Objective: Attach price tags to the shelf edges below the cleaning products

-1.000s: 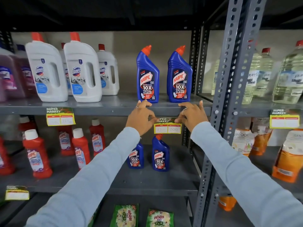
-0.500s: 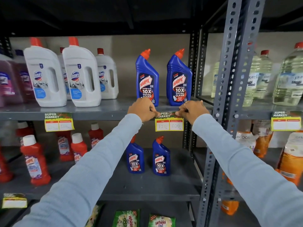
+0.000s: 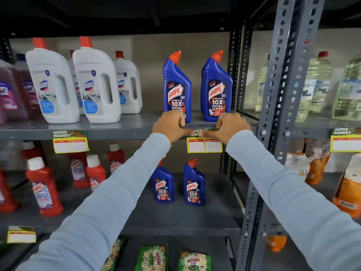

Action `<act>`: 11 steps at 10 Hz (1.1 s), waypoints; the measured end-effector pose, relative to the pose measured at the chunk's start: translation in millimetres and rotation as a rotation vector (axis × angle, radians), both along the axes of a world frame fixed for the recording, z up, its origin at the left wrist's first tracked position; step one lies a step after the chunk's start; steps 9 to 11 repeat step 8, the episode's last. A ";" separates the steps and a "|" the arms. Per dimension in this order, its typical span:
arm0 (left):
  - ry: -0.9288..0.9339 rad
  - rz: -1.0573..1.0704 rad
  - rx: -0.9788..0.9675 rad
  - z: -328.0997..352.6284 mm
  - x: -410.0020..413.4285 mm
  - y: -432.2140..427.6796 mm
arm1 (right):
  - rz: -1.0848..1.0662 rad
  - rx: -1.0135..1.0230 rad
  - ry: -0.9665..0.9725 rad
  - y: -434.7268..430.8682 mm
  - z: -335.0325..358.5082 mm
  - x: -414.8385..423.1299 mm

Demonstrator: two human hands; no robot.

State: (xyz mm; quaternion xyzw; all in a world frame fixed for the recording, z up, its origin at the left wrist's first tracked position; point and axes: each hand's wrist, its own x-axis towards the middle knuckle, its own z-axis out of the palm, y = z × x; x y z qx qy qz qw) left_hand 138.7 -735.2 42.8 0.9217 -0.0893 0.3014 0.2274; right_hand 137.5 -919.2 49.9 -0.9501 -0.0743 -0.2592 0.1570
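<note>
A yellow price tag marked 120 and 100 hangs from the grey shelf edge below two blue Harpic bottles. My left hand and my right hand both press thumbs on the tag's green top strip against the shelf edge, fingers curled over the shelf lip. A second price tag hangs under the white Domex bottles. A third tag sits on the neighbouring shelf at the right.
A perforated grey upright post stands just right of my right hand. Red bottles and two small blue Harpic bottles fill the lower shelf. Clear liquid bottles stand at the right. Green Wheel packets lie at the bottom.
Both hands rose from holding the tag's sides to pressing its top strip onto the shelf edge, thumbs moving inward toward each other. The tag now hangs flat from the edge.
</note>
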 end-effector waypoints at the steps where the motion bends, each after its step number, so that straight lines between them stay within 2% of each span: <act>1: -0.041 -0.055 -0.043 -1.5 1.8 5.3 | -0.062 -0.078 -0.034 7.4 -0.9 4.5; 2: -0.020 -0.069 0.057 -1.6 6.3 5.8 | -0.071 -0.084 -0.012 9.9 2.5 6.3; 6: 0.047 -0.046 0.110 8.1 -0.3 4.5 | -0.097 -0.114 0.048 16.0 15.5 -0.5; 7: 0.115 -0.059 0.167 16.1 -4.5 0.5 | 0.004 -0.071 0.117 7.9 14.0 -6.2; 8: 0.050 -0.036 0.301 19.4 -14.4 -1.9 | 0.260 0.324 0.103 -9.3 19.9 -33.0; 11: 0.050 -0.036 0.301 19.4 -14.4 -1.9 | 0.260 0.324 0.103 -9.3 19.9 -33.0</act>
